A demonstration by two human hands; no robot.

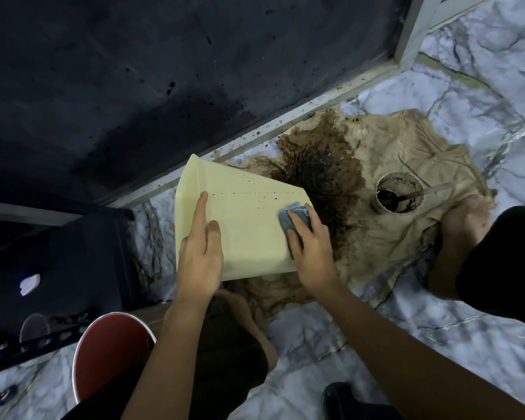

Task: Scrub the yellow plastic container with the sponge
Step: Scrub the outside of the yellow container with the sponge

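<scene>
The pale yellow plastic container [246, 225] lies tipped on its side in the middle of the head view, its flat side facing up, with small dark specks along it. My left hand [202, 250] rests flat on its left part and holds it steady. My right hand [311, 247] presses a grey-blue sponge [294, 215] against the container's right edge, with fingers curled over the sponge.
A beige cloth [406, 207] with a large dark brown stain lies under the container on the marble floor. A small tub of dark liquid [397, 192] with a stick in it stands on the cloth. A red bucket [109, 353] sits lower left beside a black crate [58, 268]. A foot [464, 219] rests on the cloth's right.
</scene>
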